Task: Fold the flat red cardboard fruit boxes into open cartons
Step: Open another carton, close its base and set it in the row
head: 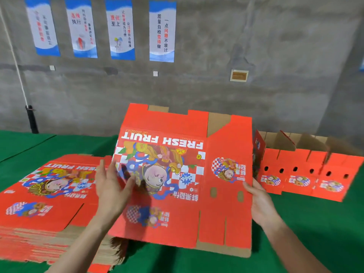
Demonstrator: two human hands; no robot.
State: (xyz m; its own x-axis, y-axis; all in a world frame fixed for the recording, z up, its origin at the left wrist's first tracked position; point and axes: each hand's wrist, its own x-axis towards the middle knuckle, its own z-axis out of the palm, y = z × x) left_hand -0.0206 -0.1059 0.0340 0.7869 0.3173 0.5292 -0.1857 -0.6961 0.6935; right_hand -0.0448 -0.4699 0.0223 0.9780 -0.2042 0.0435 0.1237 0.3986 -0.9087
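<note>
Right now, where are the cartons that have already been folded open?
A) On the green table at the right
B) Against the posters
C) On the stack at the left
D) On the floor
A: the folded cartons stand in a row on the green table, right of the held flat box; the flat stack lies at the left.

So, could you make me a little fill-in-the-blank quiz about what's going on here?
The flat red cardboard box held up reads FRESH ____ in white letters.
The right hand grips its ____ edge.
The stack of flat red boxes lies on a ____ tablecloth.
Missing words: FRUIT; right; green.
</note>
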